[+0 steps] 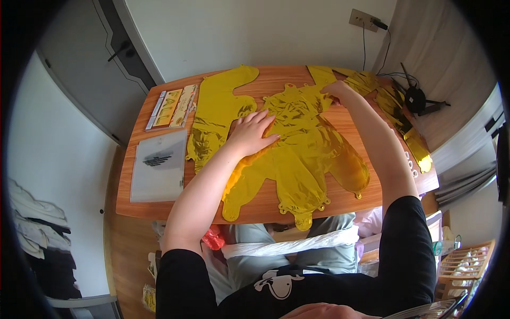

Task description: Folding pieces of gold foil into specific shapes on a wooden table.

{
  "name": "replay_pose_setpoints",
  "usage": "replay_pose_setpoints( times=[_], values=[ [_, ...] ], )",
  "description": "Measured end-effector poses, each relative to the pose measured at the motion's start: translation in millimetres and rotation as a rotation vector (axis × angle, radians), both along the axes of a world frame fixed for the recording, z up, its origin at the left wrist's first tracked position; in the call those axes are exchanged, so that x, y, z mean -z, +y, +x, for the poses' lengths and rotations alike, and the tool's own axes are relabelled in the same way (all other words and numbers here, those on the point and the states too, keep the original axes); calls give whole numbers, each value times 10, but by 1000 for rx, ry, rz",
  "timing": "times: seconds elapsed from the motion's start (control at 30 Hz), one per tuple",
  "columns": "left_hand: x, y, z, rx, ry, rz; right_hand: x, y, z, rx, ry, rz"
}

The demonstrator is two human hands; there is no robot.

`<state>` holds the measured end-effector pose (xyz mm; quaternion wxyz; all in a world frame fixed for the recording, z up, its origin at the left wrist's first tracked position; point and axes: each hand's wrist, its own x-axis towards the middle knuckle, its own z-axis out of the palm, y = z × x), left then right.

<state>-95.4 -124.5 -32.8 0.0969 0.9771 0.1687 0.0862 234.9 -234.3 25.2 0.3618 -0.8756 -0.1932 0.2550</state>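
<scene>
A flat, uninflated gold foil balloon [297,159] with several rounded lobes lies over the middle of the table, one lobe hanging past the front edge. My left hand [254,133] rests flat on its left side, fingers spread and pointing away from me. At the balloon's far right edge, my right hand [336,92] has its fingers curled and pinches the foil; the fingertips are partly hidden. To the left lies another flat gold foil balloon [217,98], partly under my left hand's side. More gold foil [393,103] stretches along the back right edge.
The wooden table [247,210] carries a printed card pack [171,107] and a translucent sheet or folder [158,167] at the left. A black router-like device [415,99] with antennas stands at the right, its cables running to a wall socket [364,20]. Small white rings [410,164] lie near the right edge.
</scene>
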Motion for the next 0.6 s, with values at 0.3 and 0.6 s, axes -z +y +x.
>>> replay_pose_setpoints(
  times=[0.3,0.6],
  values=[
    [-11,32,-50,1,7,-2,-312,324,-683,-261,-274,183],
    [-64,-15,-20,13,12,-36,55,537,-974,-276,-258,167]
  ],
)
